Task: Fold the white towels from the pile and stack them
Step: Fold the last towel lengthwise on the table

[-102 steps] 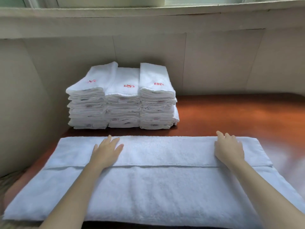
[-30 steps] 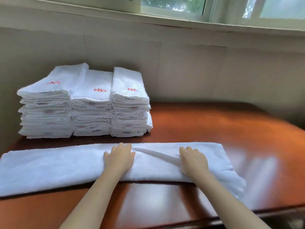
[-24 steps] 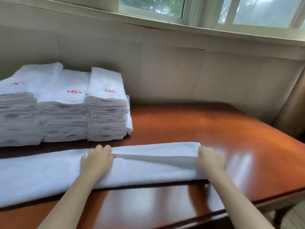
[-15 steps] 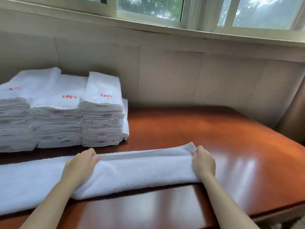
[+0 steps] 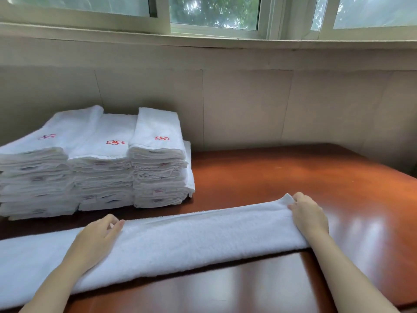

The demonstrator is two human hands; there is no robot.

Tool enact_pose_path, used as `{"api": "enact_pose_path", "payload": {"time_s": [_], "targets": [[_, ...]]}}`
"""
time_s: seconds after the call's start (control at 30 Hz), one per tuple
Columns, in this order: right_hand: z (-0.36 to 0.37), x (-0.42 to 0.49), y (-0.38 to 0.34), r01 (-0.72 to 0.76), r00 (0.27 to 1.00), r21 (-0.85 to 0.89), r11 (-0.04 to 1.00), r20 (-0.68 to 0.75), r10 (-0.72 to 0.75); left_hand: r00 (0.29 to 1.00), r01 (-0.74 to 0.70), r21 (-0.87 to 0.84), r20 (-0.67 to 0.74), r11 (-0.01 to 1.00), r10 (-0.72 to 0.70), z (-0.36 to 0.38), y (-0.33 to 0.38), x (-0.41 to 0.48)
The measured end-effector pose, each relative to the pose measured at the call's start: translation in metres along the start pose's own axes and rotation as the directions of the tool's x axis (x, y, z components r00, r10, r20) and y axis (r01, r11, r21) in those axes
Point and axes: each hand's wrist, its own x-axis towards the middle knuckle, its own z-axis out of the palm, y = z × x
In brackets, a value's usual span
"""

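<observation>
Both hands hold one long white towel (image 5: 191, 240). The left hand (image 5: 97, 236) lies on top of the towel, and its fingers curl over the far edge and grip it. The right hand (image 5: 309, 213) grips the towel's right end with bent fingers, and the cloth bunches up a little at that corner. The towel is folded into a long, thin strip. It lies across the shiny brown table (image 5: 293, 175), just in front of the stacks (image 5: 97, 163) of folded white towels, and its left end runs out of the picture. The three stacks stand side by side and touch. Each top towel has a small red mark. Behind the stacks is a pale wall (image 5: 248, 105). High above the stacks is a window (image 5: 214, 12) with green leaves outside.
</observation>
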Motion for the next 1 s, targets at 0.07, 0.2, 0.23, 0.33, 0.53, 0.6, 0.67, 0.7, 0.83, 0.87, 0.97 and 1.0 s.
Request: {"api": "enact_pose_path", "payload": {"time_s": [0.07, 0.2, 0.23, 0.33, 0.53, 0.6, 0.67, 0.7, 0.83, 0.87, 0.97, 1.0], "targets": [[0.0, -0.001, -0.003, 0.071, 0.989, -0.051, 0.996, -0.13, -0.077, 1.0, -0.009, 0.09, -0.026, 0.996, 0.011, -0.012, -0.005, -0.009], [-0.004, -0.024, -0.028, 0.437, 0.778, -0.242, 0.866, -0.381, -0.499, 0.954, -0.063, 0.493, -0.226, 0.867, 0.198, -0.036, 0.0, -0.037], [-0.003, -0.031, -0.041, 0.504, 0.74, -0.229, 0.833, -0.382, -0.553, 0.963, -0.043, 0.541, -0.201, 0.84, 0.179, -0.037, 0.005, -0.045], [0.009, -0.06, -0.098, 0.605, 0.791, -0.069, 0.793, -0.066, -0.609, 0.94, 0.286, 0.479, 0.028, 0.83, -0.339, -0.023, 0.012, -0.062], [0.042, -0.093, -0.126, 0.603, 0.721, -0.043, 0.797, 0.456, -0.521, 0.922, 0.242, 0.44, 0.174, 0.865, -0.346, -0.023, -0.02, -0.056], [0.041, -0.092, -0.121, 0.587, 0.727, -0.049, 0.808, 0.472, -0.499, 0.924, 0.205, 0.428, 0.212, 0.88, -0.319, -0.033, -0.035, -0.045], [0.04, -0.092, -0.12, 0.561, 0.735, -0.044, 0.827, 0.486, -0.473, 0.938, 0.148, 0.398, 0.234, 0.905, -0.257, -0.039, -0.051, -0.036], [0.04, -0.093, -0.12, 0.548, 0.741, -0.041, 0.836, 0.488, -0.462, 0.946, 0.133, 0.353, 0.232, 0.926, -0.224, -0.042, -0.057, -0.033], [0.039, -0.096, -0.126, 0.456, 0.789, -0.074, 0.887, 0.496, -0.364, 0.969, 0.212, 0.25, 0.076, 0.945, -0.237, -0.061, -0.078, -0.033], [0.04, -0.097, -0.13, 0.423, 0.806, -0.104, 0.9, 0.497, -0.321, 0.955, 0.274, 0.282, 0.035, 0.919, -0.295, -0.068, -0.085, -0.036], [0.036, -0.103, -0.152, 0.373, 0.829, -0.107, 0.922, 0.485, -0.279, 0.899, 0.423, 0.372, -0.057, 0.826, -0.435, -0.09, -0.115, -0.053], [0.034, -0.105, -0.163, 0.384, 0.829, -0.057, 0.922, 0.462, -0.317, 0.874, 0.478, 0.353, -0.107, 0.804, -0.473, -0.096, -0.124, -0.059]]}}
